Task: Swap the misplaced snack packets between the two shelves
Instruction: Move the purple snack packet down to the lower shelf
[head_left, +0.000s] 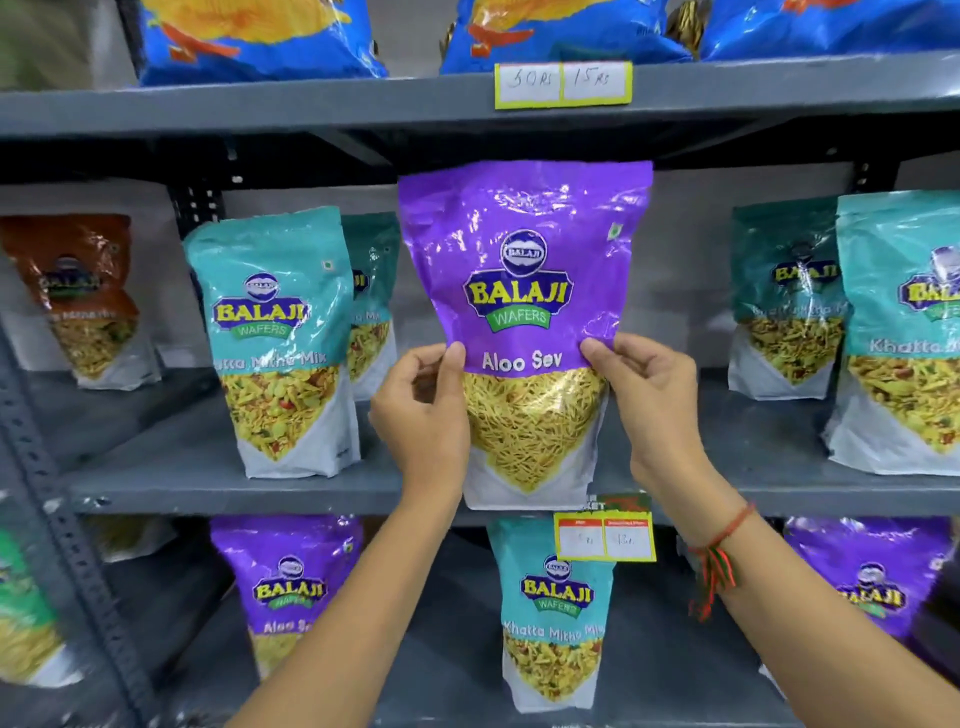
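Both hands hold a glossy purple plastic Aloo Sev packet upright in front of the grey metal middle shelf. The left hand pinches the packet's left edge, thumb on the front and fingers behind; the right hand pinches the right edge the same way. A red thread bracelet circles the right wrist. The packet's bottom edge sits at the shelf's front lip; whether it rests on the shelf or is lifted cannot be told. Teal Khatta Mitha Mix packets stand on this shelf to either side. On the lower shelf, one teal Khatta Mitha Mix packet stands among purple Aloo Sev packets, just below a yellow-bordered price tag. Blue snack bags fill the top shelf above another price tag.
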